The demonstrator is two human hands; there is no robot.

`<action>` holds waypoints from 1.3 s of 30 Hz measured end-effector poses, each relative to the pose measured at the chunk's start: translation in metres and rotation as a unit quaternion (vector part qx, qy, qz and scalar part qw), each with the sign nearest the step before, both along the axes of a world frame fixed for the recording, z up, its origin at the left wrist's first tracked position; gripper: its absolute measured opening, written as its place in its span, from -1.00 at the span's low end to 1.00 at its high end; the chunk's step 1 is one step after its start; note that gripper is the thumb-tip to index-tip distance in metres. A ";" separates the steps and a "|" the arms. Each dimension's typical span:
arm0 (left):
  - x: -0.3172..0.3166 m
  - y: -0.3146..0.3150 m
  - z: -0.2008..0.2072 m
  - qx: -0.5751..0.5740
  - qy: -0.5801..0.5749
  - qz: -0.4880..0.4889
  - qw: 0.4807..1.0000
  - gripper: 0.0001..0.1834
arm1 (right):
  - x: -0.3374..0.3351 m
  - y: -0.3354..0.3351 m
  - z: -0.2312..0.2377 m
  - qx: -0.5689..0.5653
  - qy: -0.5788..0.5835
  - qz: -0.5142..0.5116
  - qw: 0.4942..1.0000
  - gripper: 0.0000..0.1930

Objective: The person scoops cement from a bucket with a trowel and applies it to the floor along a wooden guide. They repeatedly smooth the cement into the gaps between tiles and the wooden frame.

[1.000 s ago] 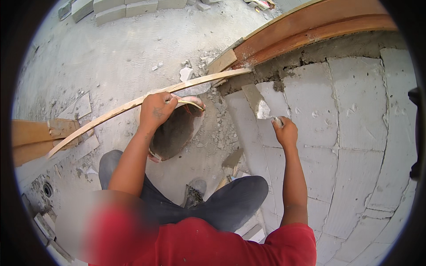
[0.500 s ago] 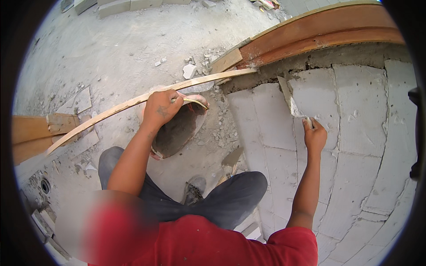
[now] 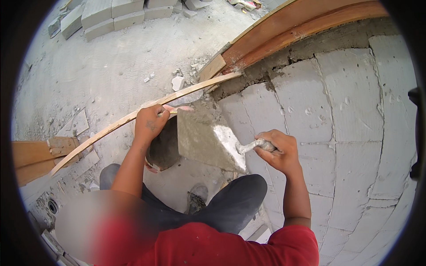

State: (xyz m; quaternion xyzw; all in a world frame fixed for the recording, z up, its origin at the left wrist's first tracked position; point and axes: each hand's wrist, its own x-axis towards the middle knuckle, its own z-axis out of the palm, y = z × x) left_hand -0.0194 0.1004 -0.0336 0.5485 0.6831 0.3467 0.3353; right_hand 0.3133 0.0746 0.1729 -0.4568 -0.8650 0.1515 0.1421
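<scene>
My right hand (image 3: 280,150) is closed round the handle of a trowel (image 3: 202,137). Its broad blade is coated with grey mortar, with a whitish patch near the shank. The blade hangs over the right side of a bucket (image 3: 164,148) and hides part of it. My left hand (image 3: 151,124) is closed on the bucket's pale handle (image 3: 181,109) at the rim. Inside, the bucket looks dark grey; its contents are mostly hidden. To my right rises a wall of pale grey blocks (image 3: 310,111), with rough mortar along its far edge.
A long thin wooden strip (image 3: 104,133) runs just beyond the bucket, between brown wooden frame pieces (image 3: 31,155) at left and a brown wooden frame (image 3: 275,33) at far right. Stacked grey blocks (image 3: 100,22) stand at the back. Rubble (image 3: 177,83) lies near the strip's right end.
My right hand has brought the trowel from the block wall leftward and nearer, over the bucket, with its blade now turned broadside. My left hand keeps its hold on the bucket handle.
</scene>
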 end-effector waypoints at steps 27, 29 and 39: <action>-0.003 -0.001 -0.015 0.000 0.003 -0.007 1.000 -0.62 | -0.033 -0.060 -0.211 -0.207 -0.228 -0.116 0.944 -0.71; -0.002 -0.003 -0.014 -0.010 0.004 -0.004 1.000 -0.63 | -0.047 -0.042 -0.238 -0.179 -0.243 -0.119 0.946 -0.73; -0.004 -0.005 -0.014 0.014 0.020 -0.025 0.999 -0.69 | -0.139 -0.060 -0.325 -0.327 -0.065 -0.226 0.915 -0.66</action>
